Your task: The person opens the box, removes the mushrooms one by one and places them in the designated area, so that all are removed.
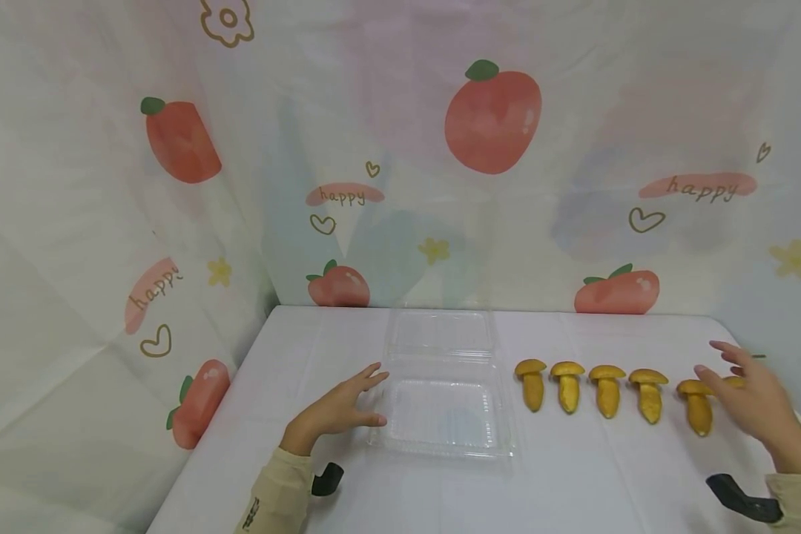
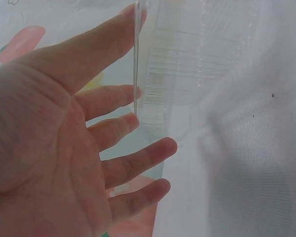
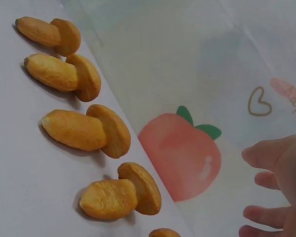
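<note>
A clear plastic box [image 1: 440, 415] stands on the table with its hinged lid [image 1: 440, 334] folded back. Beside the box's left edge is my left hand [image 1: 337, 408], its fingers spread. In the left wrist view the fingertips [image 2: 165, 147] reach the edge of the plastic [image 2: 177, 64]; I cannot tell whether they touch. Several yellow-brown mushrooms [image 1: 607, 393] lie in a row right of the box, caps away from me. Over the row's right end hovers my right hand [image 1: 757, 397], fingers apart and holding nothing. It partly hides the last mushroom [image 1: 734, 381].
A white cloth covers the table [image 1: 561, 482]. Printed fabric [image 1: 400, 133] with fruit pictures hangs along the back and left side. Dark curved pieces, one a black strap piece [image 1: 744, 500], sit at both wrists.
</note>
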{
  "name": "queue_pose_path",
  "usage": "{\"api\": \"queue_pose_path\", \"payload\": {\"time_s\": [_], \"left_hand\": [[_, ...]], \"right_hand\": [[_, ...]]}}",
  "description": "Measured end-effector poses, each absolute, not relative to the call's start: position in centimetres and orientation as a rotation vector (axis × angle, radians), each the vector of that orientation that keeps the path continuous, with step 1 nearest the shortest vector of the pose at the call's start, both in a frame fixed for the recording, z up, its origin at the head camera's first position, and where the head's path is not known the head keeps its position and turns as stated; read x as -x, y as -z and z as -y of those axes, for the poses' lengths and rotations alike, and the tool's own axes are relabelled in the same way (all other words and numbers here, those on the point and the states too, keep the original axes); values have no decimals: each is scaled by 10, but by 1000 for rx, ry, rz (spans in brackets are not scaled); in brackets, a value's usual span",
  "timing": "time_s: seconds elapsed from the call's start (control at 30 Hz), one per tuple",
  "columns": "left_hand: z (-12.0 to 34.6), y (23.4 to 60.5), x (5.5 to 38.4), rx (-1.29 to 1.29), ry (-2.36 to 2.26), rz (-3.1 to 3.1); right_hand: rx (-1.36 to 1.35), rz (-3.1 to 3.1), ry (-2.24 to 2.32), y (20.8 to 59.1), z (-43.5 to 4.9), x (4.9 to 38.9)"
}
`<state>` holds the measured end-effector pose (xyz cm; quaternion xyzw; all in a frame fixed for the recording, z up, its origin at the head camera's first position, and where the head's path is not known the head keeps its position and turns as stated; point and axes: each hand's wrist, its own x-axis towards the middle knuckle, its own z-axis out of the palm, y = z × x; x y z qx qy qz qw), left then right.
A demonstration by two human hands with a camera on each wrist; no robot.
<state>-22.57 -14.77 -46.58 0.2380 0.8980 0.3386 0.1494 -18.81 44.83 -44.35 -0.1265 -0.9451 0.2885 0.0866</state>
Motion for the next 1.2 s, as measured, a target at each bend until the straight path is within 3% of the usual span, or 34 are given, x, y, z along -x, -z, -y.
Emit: {"api": "queue_pose_path", "payload": {"time_s": [0.23, 0.27, 1.2], "left_hand": [[147, 466, 227, -680, -957, -2589], [146, 466, 227, -676, -956, -2589], [148, 461, 225, -686, -929, -2608]], "right_hand": [[285, 2849, -872, 459, -447, 199], [279, 2862, -890, 446, -434, 192], [-10, 2932, -856, 450, -374, 196]]}}
